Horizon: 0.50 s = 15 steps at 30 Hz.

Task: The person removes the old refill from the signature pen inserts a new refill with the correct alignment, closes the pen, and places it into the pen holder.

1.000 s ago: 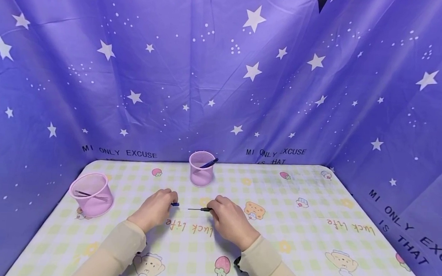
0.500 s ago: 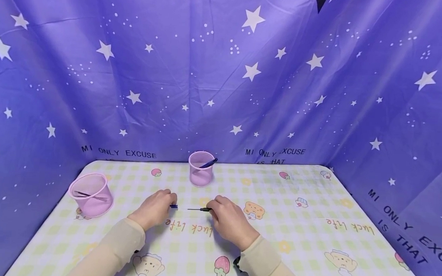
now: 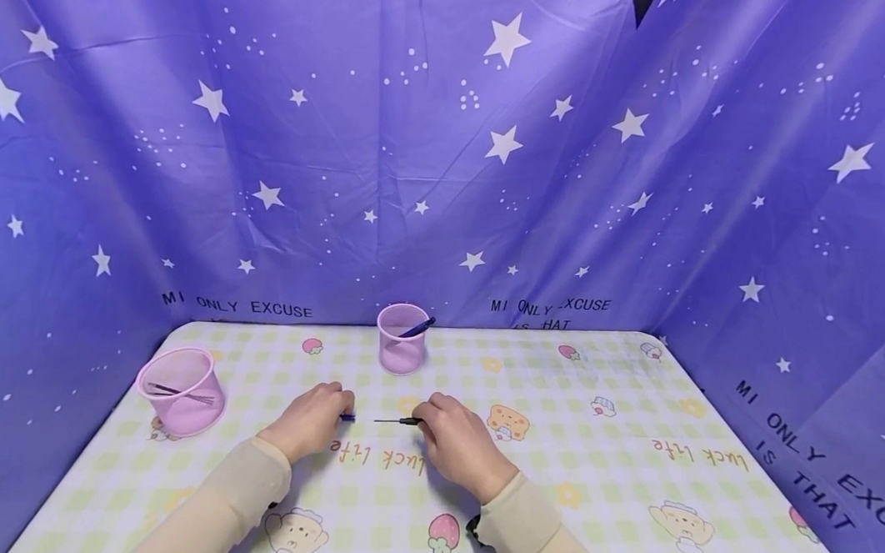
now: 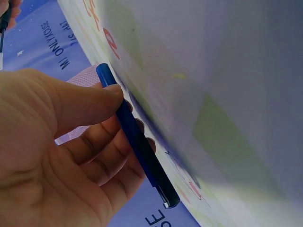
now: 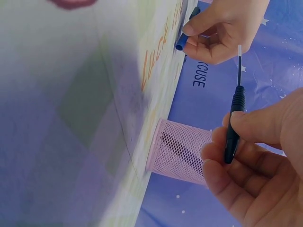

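My left hand [image 3: 305, 424] pinches a dark blue pen barrel [image 4: 137, 139] between thumb and fingers. In the left wrist view one end looks open and the other carries a clip [image 4: 166, 197]. Across a small gap, my right hand [image 3: 465, 446] holds the pen's black ribbed grip section [image 5: 235, 106] by thumb and fingertips. A thin refill [image 5: 239, 66] sticks out of that section and points left, toward the barrel. The two pen parts are apart, just above the table. In the head view the left fingers hide most of the barrel.
Behind the hands stands a pink mesh cup [image 3: 402, 356] with a dark blue pen [image 3: 419, 328] leaning in it. Another pink mesh cup [image 3: 199, 406] at the left holds thin dark sticks [image 3: 166, 389]. A checked cloth covers the table [image 3: 591, 451]; starry purple curtains enclose it.
The visible end of the blue barrel in my left hand has dipped slightly toward me. My right hand and the grip section have hardly moved.
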Tool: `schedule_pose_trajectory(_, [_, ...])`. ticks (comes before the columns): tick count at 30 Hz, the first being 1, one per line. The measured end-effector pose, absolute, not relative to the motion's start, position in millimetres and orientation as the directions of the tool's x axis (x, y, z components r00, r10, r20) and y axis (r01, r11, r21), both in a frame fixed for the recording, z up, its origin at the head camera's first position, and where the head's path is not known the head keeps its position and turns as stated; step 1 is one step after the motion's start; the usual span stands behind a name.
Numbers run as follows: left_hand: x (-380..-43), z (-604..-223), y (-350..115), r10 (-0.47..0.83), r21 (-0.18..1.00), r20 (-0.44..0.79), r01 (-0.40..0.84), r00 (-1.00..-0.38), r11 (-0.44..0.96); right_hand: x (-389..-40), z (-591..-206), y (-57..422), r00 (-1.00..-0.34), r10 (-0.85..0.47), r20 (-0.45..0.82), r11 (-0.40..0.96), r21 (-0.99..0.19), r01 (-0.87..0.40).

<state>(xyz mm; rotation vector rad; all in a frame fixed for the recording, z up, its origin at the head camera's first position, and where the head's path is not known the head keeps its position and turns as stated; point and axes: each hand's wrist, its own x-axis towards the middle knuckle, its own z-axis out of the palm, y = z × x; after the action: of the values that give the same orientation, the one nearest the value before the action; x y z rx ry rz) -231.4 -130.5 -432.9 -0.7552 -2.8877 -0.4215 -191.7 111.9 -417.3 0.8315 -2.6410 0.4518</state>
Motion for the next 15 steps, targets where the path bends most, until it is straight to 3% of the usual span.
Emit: schedule_pose_trajectory(15, [-233.0,-434.3,-131.4,0.455,0.253,0.17,0.485,-0.874,0.837,-190.2,-416.3,111.5,-0.774,-0.491,0.399,0.777,-0.201,-0.596])
